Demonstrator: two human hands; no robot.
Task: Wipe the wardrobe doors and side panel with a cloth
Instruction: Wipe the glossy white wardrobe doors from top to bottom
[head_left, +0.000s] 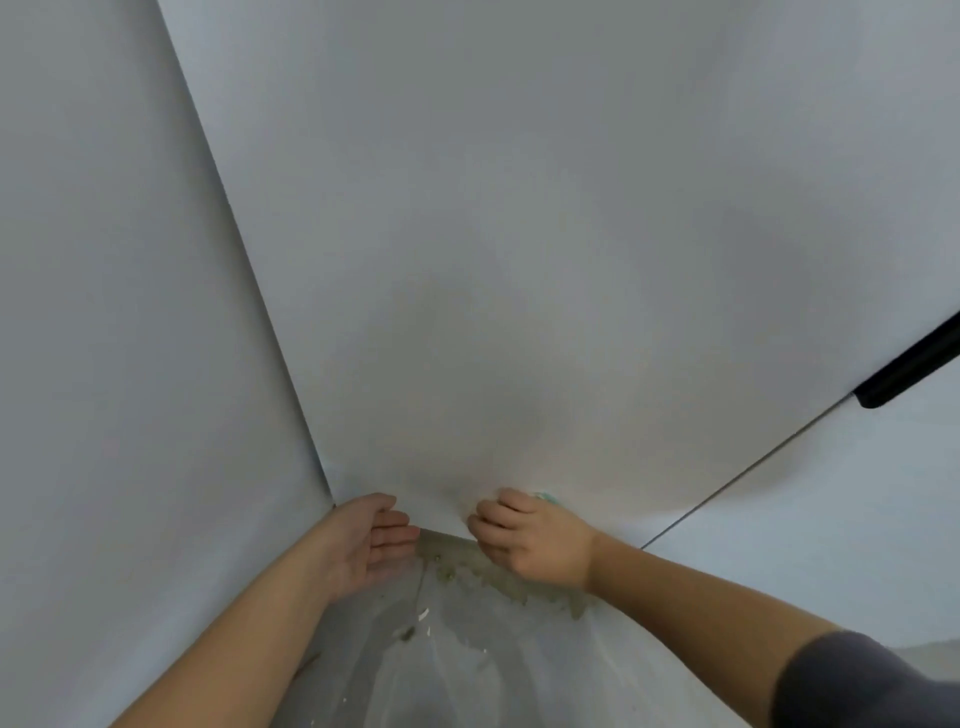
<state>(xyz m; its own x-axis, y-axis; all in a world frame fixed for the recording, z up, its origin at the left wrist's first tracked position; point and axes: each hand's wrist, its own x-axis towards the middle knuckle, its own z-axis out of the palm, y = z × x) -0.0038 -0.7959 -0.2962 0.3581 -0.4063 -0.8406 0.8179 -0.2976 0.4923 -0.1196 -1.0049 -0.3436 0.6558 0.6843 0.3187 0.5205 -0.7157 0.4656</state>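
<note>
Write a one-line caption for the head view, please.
Right hand holds a teal cloth against the white wardrobe panel near the floor; open left hand hovers beside it.

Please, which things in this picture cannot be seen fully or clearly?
All in the head view:
The cloth: only a teal sliver shows; the right hand covers the rest.
The black handle: cut off by the right edge.
The wardrobe door: its top runs past the upper edge.
The bits on the floor: too small and blurred to identify.
</note>
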